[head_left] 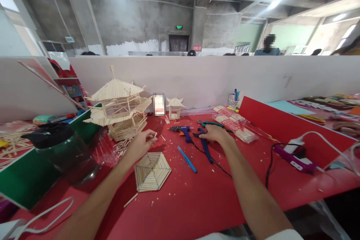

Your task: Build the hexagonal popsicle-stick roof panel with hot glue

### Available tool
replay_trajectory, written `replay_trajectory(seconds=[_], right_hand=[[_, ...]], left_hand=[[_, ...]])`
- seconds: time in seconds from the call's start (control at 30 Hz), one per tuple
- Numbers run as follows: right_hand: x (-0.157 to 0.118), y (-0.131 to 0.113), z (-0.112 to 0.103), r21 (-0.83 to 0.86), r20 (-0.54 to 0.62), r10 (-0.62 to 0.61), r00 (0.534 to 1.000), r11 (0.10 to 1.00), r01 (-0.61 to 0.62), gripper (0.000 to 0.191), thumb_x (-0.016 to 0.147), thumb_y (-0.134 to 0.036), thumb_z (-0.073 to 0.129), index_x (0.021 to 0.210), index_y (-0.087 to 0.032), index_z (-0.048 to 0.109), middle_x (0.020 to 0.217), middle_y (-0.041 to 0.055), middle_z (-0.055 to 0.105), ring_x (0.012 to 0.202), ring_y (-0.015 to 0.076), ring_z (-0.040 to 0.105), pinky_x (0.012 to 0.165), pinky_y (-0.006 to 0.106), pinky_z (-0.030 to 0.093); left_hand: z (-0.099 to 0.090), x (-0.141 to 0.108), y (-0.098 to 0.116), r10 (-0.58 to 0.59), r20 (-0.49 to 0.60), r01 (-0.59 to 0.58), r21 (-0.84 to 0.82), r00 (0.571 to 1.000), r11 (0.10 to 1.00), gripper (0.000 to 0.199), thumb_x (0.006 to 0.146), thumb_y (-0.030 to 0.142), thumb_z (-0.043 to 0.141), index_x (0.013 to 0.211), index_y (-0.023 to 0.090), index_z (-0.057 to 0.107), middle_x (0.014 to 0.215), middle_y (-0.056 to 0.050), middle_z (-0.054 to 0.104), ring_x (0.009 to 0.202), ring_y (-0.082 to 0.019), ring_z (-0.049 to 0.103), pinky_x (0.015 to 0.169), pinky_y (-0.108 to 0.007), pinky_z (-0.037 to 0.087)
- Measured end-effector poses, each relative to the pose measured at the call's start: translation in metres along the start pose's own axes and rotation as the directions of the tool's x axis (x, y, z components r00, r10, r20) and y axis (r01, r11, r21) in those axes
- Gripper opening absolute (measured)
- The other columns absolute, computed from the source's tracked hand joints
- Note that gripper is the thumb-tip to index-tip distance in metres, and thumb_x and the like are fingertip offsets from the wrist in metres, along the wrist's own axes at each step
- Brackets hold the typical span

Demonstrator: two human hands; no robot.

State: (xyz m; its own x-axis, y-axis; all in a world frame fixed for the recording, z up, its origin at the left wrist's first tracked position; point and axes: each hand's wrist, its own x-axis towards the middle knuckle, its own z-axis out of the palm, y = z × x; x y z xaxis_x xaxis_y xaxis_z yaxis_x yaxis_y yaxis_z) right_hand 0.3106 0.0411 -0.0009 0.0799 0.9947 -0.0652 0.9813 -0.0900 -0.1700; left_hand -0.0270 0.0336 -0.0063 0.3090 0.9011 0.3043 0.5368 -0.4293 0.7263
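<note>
My left hand point(146, 141) is closed with a short piece of wooden stick point(155, 135) between thumb and fingers. Just below it, a hexagonal panel of sticks point(152, 171) lies on the red table point(197, 202). My right hand point(212, 133) reaches over blue-handled pliers point(207, 152), its fingers around their upper part. A blue glue gun point(182, 130) lies between my hands, with a blue pen point(187, 159) nearer to me. Behind my left hand stands a large stick pavilion point(119, 108); a small one point(175, 108) stands farther back. One loose stick point(131, 200) lies beside the panel.
A dark-lidded jug point(67, 153) stands at the left by a green board point(28, 183). Bagged sticks point(236, 123), a red board point(281, 131) and a purple power strip point(295, 160) are at the right. Black cables cross the table. A white partition point(202, 78) stands behind.
</note>
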Motion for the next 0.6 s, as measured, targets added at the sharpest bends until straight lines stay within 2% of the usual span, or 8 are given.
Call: replay_trajectory(seconds=[0.2, 0.33, 0.43, 0.5, 0.6], right_hand=[[0.0, 0.01, -0.009, 0.044, -0.071, 0.015, 0.997, 0.999, -0.012, 0.026, 0.087, -0.036, 0.056, 0.1, -0.016, 0.066, 0.103, 0.0132, 0.071, 0.094, 0.0255, 0.066, 0.07, 0.029, 0.042], [0.002, 0.01, -0.015, 0.111, -0.166, -0.065, 0.984, 0.99, 0.084, 0.023, 0.089, -0.038, 0.054, 0.093, -0.021, 0.069, 0.098, 0.0064, 0.072, 0.091, 0.0191, 0.065, 0.07, 0.024, 0.042], [0.007, 0.025, -0.014, 0.148, -0.27, 0.066, 0.96, 0.989, -0.027, 0.021, 0.089, -0.03, 0.051, 0.099, -0.021, 0.068, 0.101, 0.0062, 0.072, 0.092, 0.0183, 0.065, 0.072, 0.025, 0.042], [0.01, 0.042, -0.011, 0.143, -0.254, 0.158, 0.954, 0.982, -0.125, 0.021, 0.087, -0.025, 0.053, 0.102, -0.02, 0.067, 0.102, 0.0081, 0.071, 0.093, 0.0203, 0.065, 0.072, 0.026, 0.042], [0.015, 0.065, -0.005, 0.123, -0.168, 0.242, 0.956, 0.967, -0.223, 0.019, 0.079, -0.023, 0.063, 0.096, -0.021, 0.07, 0.096, 0.0084, 0.072, 0.089, 0.0225, 0.066, 0.069, 0.027, 0.044]], left_hand=[[0.0, -0.001, 0.003, 0.025, -0.003, -0.024, 0.058, 1.0, 0.998, 0.016, 0.08, 0.035, 0.055, 0.082, 0.019, 0.058, 0.075, -0.003, 0.068, 0.067, -0.02, 0.062, 0.063, -0.029, 0.044], [0.001, -0.001, 0.003, 0.025, 0.02, -0.025, 0.029, 0.999, 0.999, 0.014, 0.082, 0.034, 0.052, 0.079, 0.02, 0.052, 0.067, 0.0, 0.064, 0.059, -0.017, 0.06, 0.058, -0.028, 0.043], [0.001, -0.002, 0.002, 0.02, 0.019, -0.021, 0.044, 1.0, 0.999, 0.014, 0.082, 0.034, 0.053, 0.079, 0.02, 0.052, 0.068, 0.0, 0.065, 0.059, -0.018, 0.061, 0.058, -0.028, 0.043], [0.001, -0.002, 0.002, 0.014, 0.027, -0.016, 0.05, 1.0, 0.999, 0.014, 0.082, 0.034, 0.053, 0.081, 0.02, 0.053, 0.071, -0.001, 0.066, 0.06, -0.018, 0.062, 0.059, -0.028, 0.044], [0.002, -0.002, 0.002, 0.011, 0.029, -0.012, 0.03, 1.0, 0.999, 0.014, 0.081, 0.034, 0.054, 0.081, 0.02, 0.054, 0.072, -0.002, 0.066, 0.061, -0.018, 0.062, 0.058, -0.028, 0.044]])
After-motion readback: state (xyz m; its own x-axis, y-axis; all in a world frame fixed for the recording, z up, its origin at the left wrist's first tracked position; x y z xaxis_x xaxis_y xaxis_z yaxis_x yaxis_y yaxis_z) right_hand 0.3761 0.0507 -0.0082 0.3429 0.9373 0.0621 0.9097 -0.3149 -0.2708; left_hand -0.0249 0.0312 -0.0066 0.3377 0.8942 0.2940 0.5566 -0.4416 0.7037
